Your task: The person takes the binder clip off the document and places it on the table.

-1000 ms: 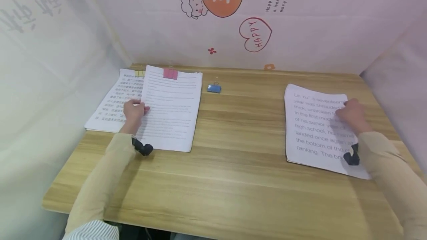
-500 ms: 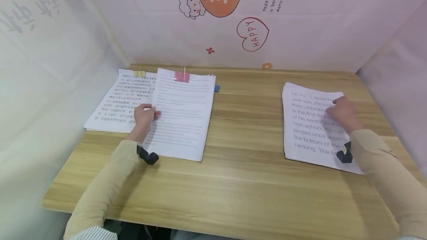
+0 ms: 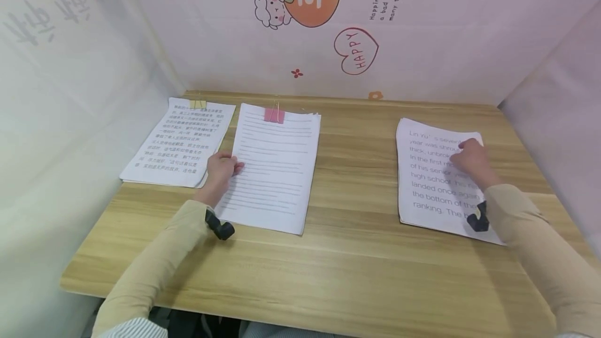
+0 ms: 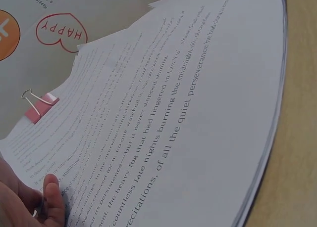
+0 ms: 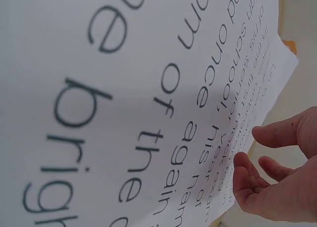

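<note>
My left hand (image 3: pixel 223 173) grips the left edge of a stack of printed sheets (image 3: pixel 274 171), thumb (image 4: pixel 52 200) and fingers at that edge in the left wrist view. A pink binder clip (image 3: pixel 274 115) with a raised wire handle holds the stack's top edge. At the right, my right hand (image 3: pixel 471 160) is over the right part of a large-print stack of paper (image 3: pixel 434 186). In the right wrist view its fingers (image 5: pixel 242 182) are loosely bent, the thumb stands apart, and nothing lies between them.
Another stack of paper (image 3: pixel 173 145) with Chinese print and a yellow binder clip (image 3: pixel 197 104) lies at the table's far left. The wooden table (image 3: pixel 357 265) meets a printed cloth backdrop (image 3: pixel 436 56) at the back, with white cloth at both sides.
My left hand has brought the pink-clipped stack rightward, off the Chinese-print stack and over the blue binder clip, now hidden. My right hand has shifted left over the large-print stack.
</note>
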`<state>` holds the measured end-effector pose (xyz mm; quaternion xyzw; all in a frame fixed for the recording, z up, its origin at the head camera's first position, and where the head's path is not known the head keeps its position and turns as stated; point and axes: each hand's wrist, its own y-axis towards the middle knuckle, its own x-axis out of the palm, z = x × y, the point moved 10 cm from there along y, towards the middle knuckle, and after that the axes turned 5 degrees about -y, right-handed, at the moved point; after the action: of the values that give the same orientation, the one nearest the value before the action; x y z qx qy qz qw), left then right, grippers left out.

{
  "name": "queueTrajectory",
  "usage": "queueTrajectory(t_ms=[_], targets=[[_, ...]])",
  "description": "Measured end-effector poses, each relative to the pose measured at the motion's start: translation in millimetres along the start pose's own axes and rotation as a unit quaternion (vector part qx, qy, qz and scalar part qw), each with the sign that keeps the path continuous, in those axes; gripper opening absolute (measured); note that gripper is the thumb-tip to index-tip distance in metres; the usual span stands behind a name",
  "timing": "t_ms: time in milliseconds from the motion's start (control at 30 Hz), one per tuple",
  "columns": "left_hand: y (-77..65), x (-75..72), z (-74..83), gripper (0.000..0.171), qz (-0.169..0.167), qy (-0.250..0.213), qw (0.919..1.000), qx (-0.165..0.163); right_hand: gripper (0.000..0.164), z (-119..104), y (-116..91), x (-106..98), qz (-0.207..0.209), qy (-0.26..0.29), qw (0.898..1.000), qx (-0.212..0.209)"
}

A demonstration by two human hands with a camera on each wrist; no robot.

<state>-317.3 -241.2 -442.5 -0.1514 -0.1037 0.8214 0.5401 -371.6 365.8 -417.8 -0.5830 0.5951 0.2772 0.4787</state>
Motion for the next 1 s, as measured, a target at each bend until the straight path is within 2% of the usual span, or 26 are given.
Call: queueTrajectory(t_ms=[300,633,833,1000], targets=[[-6.1,32.6,-8.2,0.029,-0.019,-0.004,0.9998,-0.004,0.056,-14,-3,9,0.006,-0.002,1.0,-0.004],[-19.8,68.5,-8.6,0.027,-0.032,-0.03,0.999,-0.006,0.055,-41,-4,23,-0.002,0.017,1.0,-0.017],[-24.0,87.0,-9.1,0.028,-0.044,-0.053,0.9976,-0.003,0.052,-67,-11,31,-0.007,0.032,0.999,-0.043],[-25.3,95.1,-10.3,0.025,-0.046,-0.053,0.9976,0.001,0.049,-101,-21,43,-0.018,0.061,0.995,-0.075]])
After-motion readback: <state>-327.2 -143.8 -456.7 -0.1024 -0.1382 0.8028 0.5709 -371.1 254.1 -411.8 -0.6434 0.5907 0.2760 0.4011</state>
